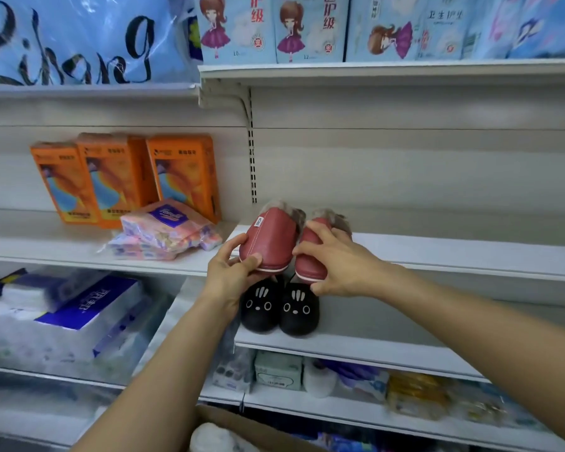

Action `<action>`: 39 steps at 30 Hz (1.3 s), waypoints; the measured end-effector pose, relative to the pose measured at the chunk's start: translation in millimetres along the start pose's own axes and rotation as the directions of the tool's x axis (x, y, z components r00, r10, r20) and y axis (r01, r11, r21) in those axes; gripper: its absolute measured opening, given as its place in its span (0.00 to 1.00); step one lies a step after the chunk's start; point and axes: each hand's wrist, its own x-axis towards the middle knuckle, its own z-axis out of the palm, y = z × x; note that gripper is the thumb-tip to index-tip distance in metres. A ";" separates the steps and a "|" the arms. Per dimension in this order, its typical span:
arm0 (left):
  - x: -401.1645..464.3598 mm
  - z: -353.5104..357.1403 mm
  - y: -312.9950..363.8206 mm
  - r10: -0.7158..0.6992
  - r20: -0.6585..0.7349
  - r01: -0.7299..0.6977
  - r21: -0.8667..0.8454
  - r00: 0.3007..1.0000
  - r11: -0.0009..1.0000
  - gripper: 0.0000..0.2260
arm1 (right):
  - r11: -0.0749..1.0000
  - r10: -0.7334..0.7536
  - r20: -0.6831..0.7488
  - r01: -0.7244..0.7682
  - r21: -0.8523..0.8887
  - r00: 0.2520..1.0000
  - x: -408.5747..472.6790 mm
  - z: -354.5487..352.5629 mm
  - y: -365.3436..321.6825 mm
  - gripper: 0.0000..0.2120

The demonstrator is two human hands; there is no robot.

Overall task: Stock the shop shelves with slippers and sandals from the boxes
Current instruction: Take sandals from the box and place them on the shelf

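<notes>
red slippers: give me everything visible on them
The red slippers are a pair with smooth, leather-like uppers, stitched seams, pale sole edges and grey-brown fur lining at the openings. The left one carries a small white tag reading HOME. They sit side by side, toes toward the camera, at the front edge of the shelf, directly above the black slippers. The left hand grips the left slipper's toe; the right hand grips the other.

Head view, facing forward and slightly down, close to white shelf point(437, 252), arm's reach
</notes>
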 end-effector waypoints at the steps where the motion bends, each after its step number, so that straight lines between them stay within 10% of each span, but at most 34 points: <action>1: 3.2 -0.3 0.3 0.003 -0.015 -0.003 -0.002 1.000 1.000 0.20 | 1.000 -0.002 -0.019 0.003 0.029 1.000 7.2 1.1 3.1 0.34; 15: 69.1 0.3 -9.9 0.178 -0.195 -0.097 0.366 0.965 0.926 0.14 | 0.977 0.011 -0.023 -0.005 0.214 1.000 97.6 8.8 30.5 0.28; 29: 102.4 -6.5 0.4 0.264 0.047 -0.099 0.977 0.963 0.190 0.26 | 0.967 0.125 0.009 -0.124 0.222 0.992 96.2 12.9 29.7 0.27; 34: 77.5 7.0 14.4 0.353 0.122 -0.198 0.961 0.928 0.190 0.25 | 0.969 0.207 -0.187 -0.175 0.176 0.960 57.2 -3.5 26.5 0.24; 39: 18.4 33.0 18.0 0.594 0.304 -0.419 0.906 0.745 0.063 0.20 | 0.972 0.229 -0.420 -0.184 0.144 0.878 -20.7 -16.6 36.9 0.22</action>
